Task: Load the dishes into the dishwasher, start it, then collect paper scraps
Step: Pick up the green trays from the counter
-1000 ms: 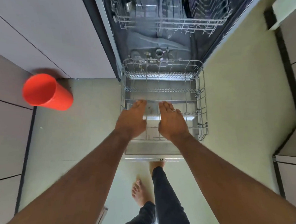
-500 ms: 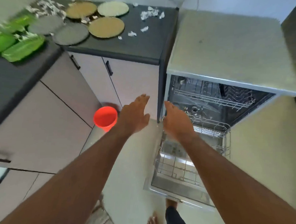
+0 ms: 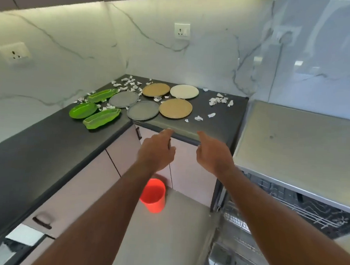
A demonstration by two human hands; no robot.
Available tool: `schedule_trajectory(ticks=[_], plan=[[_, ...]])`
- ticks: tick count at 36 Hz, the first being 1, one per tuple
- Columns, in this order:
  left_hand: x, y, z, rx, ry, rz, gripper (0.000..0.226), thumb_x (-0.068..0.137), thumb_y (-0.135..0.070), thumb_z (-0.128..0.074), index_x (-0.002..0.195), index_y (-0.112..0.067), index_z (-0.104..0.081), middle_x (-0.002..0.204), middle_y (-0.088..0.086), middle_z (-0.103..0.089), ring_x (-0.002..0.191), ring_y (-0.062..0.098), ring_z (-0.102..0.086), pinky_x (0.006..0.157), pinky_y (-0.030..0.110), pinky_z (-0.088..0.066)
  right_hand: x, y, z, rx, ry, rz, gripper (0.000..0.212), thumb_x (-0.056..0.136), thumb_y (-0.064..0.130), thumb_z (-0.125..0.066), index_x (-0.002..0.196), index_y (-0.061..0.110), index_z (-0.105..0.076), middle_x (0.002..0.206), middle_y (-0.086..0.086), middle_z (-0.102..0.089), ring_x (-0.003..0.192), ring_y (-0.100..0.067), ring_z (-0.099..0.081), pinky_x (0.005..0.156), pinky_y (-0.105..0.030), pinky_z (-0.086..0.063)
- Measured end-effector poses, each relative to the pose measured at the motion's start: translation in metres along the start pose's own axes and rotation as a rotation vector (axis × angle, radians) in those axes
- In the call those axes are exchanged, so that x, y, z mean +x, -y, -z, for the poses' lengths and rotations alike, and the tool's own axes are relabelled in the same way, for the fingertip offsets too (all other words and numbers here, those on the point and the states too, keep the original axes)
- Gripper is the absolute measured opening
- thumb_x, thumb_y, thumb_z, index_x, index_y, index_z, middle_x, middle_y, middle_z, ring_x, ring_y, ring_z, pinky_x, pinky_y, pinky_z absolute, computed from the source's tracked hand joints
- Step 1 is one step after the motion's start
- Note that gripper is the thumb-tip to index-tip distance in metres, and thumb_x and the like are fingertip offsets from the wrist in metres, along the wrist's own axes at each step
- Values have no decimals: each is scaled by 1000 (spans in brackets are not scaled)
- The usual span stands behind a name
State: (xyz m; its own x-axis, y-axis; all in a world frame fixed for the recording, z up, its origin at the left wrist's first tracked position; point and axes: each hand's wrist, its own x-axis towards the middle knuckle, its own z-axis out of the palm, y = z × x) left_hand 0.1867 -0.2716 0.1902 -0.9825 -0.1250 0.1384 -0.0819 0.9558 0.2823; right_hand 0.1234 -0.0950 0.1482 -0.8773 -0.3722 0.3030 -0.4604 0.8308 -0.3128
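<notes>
Several round plates lie on the dark counter (image 3: 47,146): two grey (image 3: 143,110), two tan (image 3: 175,108) and one cream (image 3: 184,91). Three green leaf-shaped dishes (image 3: 101,118) sit to their left. White paper scraps (image 3: 220,101) are scattered among and around the plates. My left hand (image 3: 157,151) and my right hand (image 3: 211,152) are both raised in front of the counter's edge, fingers loose, holding nothing. The dishwasher (image 3: 287,209) stands open at the lower right, its racks (image 3: 244,223) partly visible.
An orange bin (image 3: 153,195) stands on the floor below my left forearm, against the pink cabinet doors (image 3: 190,169). The dishwasher's pale top (image 3: 295,142) adjoins the counter on the right. Wall sockets (image 3: 181,32) sit on the marble backsplash.
The view has swung up from the dishwasher's lower rack to the counter. Both hands left the rack and rose toward the counter's edge, still holding nothing.
</notes>
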Motion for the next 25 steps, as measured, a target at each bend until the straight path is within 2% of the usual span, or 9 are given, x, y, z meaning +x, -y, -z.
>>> schedule_trajectory(ticks=[5, 9, 14, 19, 25], plan=[[19, 18, 7, -20, -25, 54, 56, 97, -32, -56, 150, -25, -39, 134, 8, -62, 119, 33, -59, 97, 42, -46, 31, 12, -5, -29, 0, 49, 41, 91, 21, -50, 132, 18, -47, 99, -8, -70, 90, -32, -67, 75, -43, -57], [44, 42, 2, -54, -22, 93, 54, 94, -36, -57, 146, -28, -44, 114, 10, -70, 110, 34, -63, 90, 44, -51, 56, 23, -17, -50, 5, 73, 33, 90, 21, -51, 122, 18, -50, 94, -6, -70, 86, -30, -68, 72, -41, -56], [83, 80, 0, -118, -38, 59, 43, 92, -36, -57, 133, -24, -56, 115, 4, -72, 109, 30, -66, 91, 44, -54, 90, 37, -39, -93, 14, 55, 34, 91, 20, -50, 125, 17, -51, 97, -8, -70, 89, -32, -67, 73, -39, -51], [123, 124, 3, -170, -75, 18, 36, 93, -32, -57, 127, -21, -62, 105, 5, -75, 102, 29, -69, 87, 43, -56, 124, 62, -62, -122, 34, -31, 39, 92, 15, -46, 131, 16, -50, 100, -10, -71, 91, -34, -68, 76, -40, -51], [162, 184, 4, -189, -80, 6, 28, 91, -31, -59, 116, -21, -65, 94, 4, -76, 93, 30, -70, 79, 41, -57, 166, 104, -93, -101, 27, -73, 28, 88, 12, -47, 115, 15, -55, 90, -11, -71, 81, -34, -68, 71, -42, -56]])
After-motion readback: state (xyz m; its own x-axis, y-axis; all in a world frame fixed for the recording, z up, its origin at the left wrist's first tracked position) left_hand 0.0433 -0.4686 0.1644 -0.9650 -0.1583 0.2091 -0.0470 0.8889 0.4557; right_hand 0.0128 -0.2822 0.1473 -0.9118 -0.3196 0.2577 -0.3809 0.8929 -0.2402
